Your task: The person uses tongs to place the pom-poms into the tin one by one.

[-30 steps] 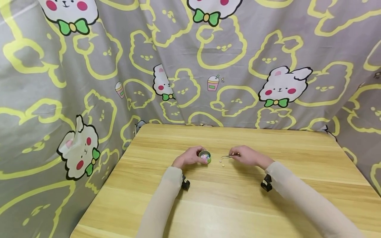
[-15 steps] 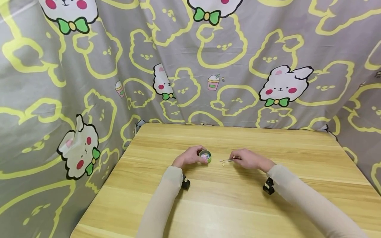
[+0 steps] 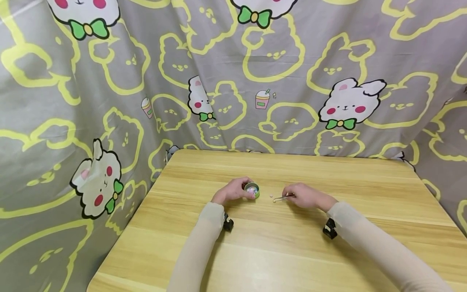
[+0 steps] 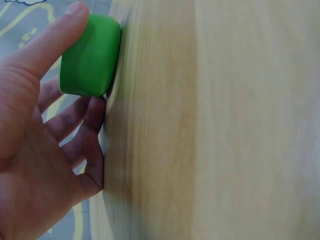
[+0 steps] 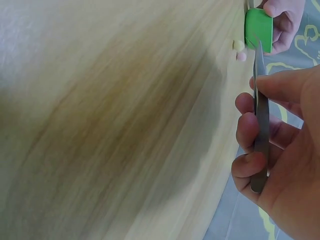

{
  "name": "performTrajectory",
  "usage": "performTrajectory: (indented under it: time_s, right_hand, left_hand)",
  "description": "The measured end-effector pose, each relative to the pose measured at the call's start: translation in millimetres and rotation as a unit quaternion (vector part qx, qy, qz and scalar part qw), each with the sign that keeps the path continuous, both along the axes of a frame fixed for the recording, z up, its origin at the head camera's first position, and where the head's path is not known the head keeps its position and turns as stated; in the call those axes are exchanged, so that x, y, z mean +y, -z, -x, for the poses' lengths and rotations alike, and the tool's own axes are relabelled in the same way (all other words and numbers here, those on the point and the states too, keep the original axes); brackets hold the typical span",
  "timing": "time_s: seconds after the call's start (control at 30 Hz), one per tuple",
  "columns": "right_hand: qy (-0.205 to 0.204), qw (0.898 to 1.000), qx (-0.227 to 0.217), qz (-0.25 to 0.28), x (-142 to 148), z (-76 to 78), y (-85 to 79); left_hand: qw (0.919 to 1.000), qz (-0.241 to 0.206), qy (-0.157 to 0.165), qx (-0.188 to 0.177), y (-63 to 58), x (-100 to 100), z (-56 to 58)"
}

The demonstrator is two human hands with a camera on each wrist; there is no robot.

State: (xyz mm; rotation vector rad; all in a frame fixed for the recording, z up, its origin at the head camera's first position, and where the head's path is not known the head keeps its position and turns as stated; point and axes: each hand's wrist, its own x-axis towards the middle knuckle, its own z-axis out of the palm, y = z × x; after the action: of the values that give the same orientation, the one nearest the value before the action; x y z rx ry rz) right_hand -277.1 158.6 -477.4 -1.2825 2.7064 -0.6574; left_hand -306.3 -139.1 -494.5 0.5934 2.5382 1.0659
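Observation:
My left hand (image 3: 233, 190) grips a small round green tin (image 4: 91, 57) on the table, thumb on the near side and fingers behind. Pink, white and bluish beads (image 3: 251, 190) show inside its open top. To the right, my right hand (image 3: 307, 195) pinches metal tweezers (image 5: 261, 115), their tips pointing left toward the tin. On the wood between the hands lie a pink bead (image 3: 271, 196) and a yellow bead (image 5: 238, 45). In the head view the tweezer tips overlap the yellow bead; the pink one lies just beyond them.
The wooden table (image 3: 255, 251) reaches back to a grey curtain (image 3: 226, 52) with yellow outlines and white rabbits, which also hangs at both sides. A black wrist mount (image 3: 228, 222) is on the left wrist and another mount (image 3: 330, 229) on the right.
The right hand came slightly nearer the front. Its tweezer tips went from above the beads to beside the pink bead, then to the yellow one. The left hand keeps the tin in place.

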Motion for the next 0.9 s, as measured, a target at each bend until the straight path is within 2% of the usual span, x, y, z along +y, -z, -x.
performTrajectory:
  time_s: [0.53,0.9]
  right_hand:
    - [0.013,1.000,-0.016,-0.023,-0.1,0.4,6.6]
    - [-0.011,1.000,-0.001,-0.006,-0.8,2.6,4.6]
  left_hand:
    - [1.0000,-0.007,-0.005,-0.003,0.9,1.1,-1.9]
    - [1.0000,-0.001,-0.001,-0.001,-0.8,0.2,-1.2]
